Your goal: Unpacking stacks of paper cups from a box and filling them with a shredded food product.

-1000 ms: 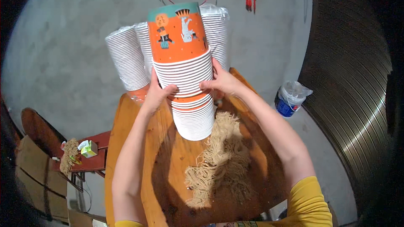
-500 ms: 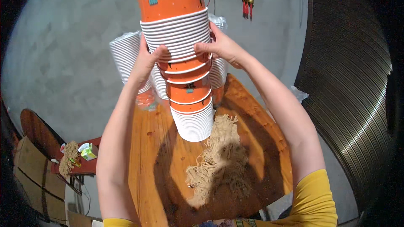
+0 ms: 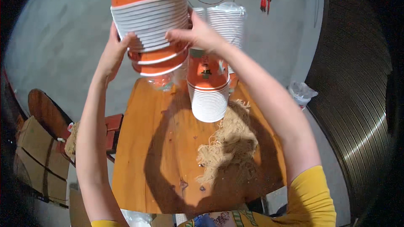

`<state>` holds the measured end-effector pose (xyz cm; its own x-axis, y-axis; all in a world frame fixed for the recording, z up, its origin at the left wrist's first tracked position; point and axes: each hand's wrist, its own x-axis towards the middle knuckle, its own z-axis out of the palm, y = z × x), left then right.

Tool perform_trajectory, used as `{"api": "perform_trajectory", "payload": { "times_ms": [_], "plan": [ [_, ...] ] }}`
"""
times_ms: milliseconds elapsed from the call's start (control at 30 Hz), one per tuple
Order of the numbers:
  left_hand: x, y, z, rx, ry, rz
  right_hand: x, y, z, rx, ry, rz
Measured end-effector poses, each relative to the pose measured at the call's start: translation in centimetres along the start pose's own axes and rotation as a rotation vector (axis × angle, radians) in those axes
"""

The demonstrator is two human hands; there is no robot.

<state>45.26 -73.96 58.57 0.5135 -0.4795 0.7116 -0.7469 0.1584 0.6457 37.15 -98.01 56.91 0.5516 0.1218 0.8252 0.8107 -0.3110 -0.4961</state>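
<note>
A stack of orange paper tubs (image 3: 149, 25) hangs upside down in the air at the upper left, its white rims nested together. My left hand (image 3: 113, 54) is closed round its left side, thumb on the rims. My right hand (image 3: 198, 35) grips the right side in the same way. Below and to the right stands another stack of tubs (image 3: 209, 101) on the wooden table (image 3: 143, 185), orange above and white rims below. A heap of tan, noodle-like strands (image 3: 229, 143) lies just in front of that stack. My forearms reach in from the lower edge.
Farther back stands a plastic-wrapped stack of tubs (image 3: 226, 23). At the left are a red bench (image 3: 113, 124), more tan strands (image 3: 72, 141) and cardboard boxes (image 3: 35, 159). A ribbed metal shutter (image 3: 349, 80) lines the right, near a bin with a plastic liner (image 3: 302, 93).
Both hands have carried the upper stack leftward, off the lower stack, which stays on the table. The view has shifted, showing the wrapped stack behind more fully.
</note>
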Motion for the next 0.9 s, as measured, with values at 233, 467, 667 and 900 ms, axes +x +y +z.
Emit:
{"api": "perform_trajectory", "payload": {
  "times_ms": [233, 467, 667, 900],
  "plan": [
    [-11.0, -11.3, -2.3, -0.058, 0.01, -0.399, -9.4, 10.1, 10.9, 0.21, 0.011, 0.294],
    [-17.3, -22.7, -0.4, -0.276, -0.033, -0.38, -16.5, 15.4, 14.6, 0.17, 0.012, 0.504],
    [-17.3, -26.7, 0.6, -0.431, -0.067, -0.421, -17.3, 18.6, 14.5, -0.002, 0.021, 0.534],
    [-17.4, -27.5, 0.7, -0.418, -0.116, -0.395, -18.4, 18.8, 14.7, -0.028, -0.017, 0.533]
  ]
}}
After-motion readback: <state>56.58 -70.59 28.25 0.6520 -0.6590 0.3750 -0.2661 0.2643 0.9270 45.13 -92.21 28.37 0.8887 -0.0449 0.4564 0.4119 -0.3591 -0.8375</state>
